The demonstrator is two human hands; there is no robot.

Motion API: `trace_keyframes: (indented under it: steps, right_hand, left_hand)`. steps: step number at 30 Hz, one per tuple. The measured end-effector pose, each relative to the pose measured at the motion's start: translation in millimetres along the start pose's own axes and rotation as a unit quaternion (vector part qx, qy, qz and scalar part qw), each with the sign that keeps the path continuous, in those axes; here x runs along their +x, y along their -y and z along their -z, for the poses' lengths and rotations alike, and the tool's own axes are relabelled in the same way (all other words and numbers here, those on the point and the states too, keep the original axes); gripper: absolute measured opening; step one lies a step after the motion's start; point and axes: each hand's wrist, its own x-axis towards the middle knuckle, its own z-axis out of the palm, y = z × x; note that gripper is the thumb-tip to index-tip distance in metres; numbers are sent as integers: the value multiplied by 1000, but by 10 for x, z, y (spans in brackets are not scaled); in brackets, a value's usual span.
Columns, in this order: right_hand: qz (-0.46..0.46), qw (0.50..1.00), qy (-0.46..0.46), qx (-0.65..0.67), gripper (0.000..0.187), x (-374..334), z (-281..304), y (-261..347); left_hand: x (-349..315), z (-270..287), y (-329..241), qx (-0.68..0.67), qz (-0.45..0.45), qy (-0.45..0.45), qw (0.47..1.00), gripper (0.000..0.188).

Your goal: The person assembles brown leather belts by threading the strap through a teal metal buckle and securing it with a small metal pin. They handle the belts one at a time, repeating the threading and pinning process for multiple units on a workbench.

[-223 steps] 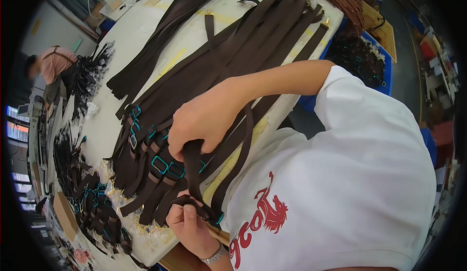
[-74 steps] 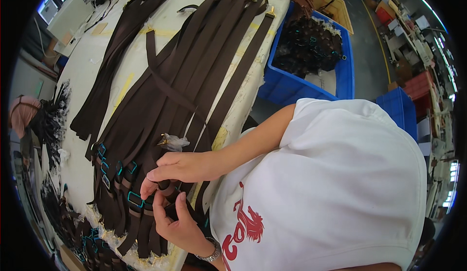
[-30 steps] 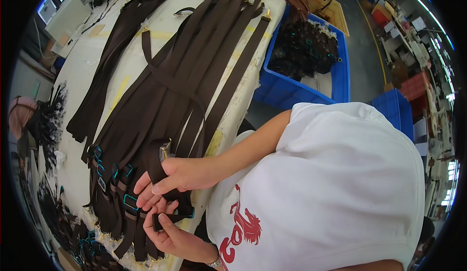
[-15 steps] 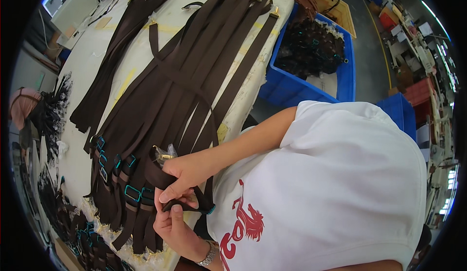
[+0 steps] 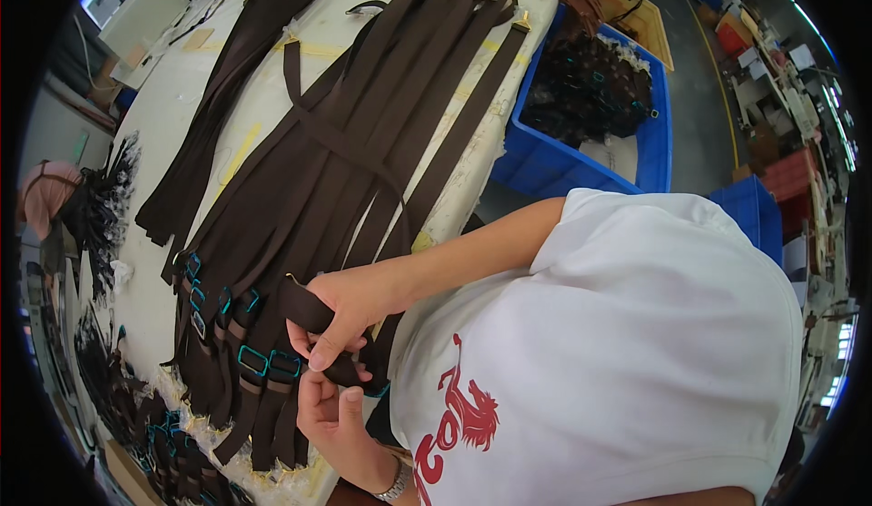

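Observation:
My right hand (image 5: 359,302) is closed round a dark brown webbing strap (image 5: 307,306), which loops up over its fingers. A lower fold of the strap shows below the right thumb, and a teal buckle (image 5: 380,390) sits beside it, close to the white shirt. Just beneath, my left hand (image 5: 338,429), with a metal watch (image 5: 392,483) on the wrist, has its thumb raised apart from its curled fingers. Nothing shows between them. Its fingertips are close to the right hand and the strap's fold; whether they touch is unclear.
Many brown straps (image 5: 354,152) lie across a pale table (image 5: 232,97), with teal buckles (image 5: 252,361) toward their near ends. One strap crosses the bundle. A blue crate (image 5: 568,156) of dark straps stands beyond the table edge. Another person (image 5: 50,193) is at far left.
My left thumb has come away from the strap fold it was pinching, and the left hand has dropped slightly. The right hand still grips the strap. The view has shifted slightly.

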Motion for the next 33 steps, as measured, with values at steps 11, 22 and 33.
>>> trace_keyframes:
  steps: [11,22,33]
  right_hand:
    - [19,998,-58,-5,27,35,-89,-102]
    - [33,978,-37,204,32,-34,-257,43]
    - [36,997,-72,23,42,-100,-365,-104]
  left_hand:
    - [-18,-220,23,67,-1,-170,983,22]
    - [41,-88,42,-23,42,-35,998,21]
    - [29,-111,-6,125,-36,-57,990,16]
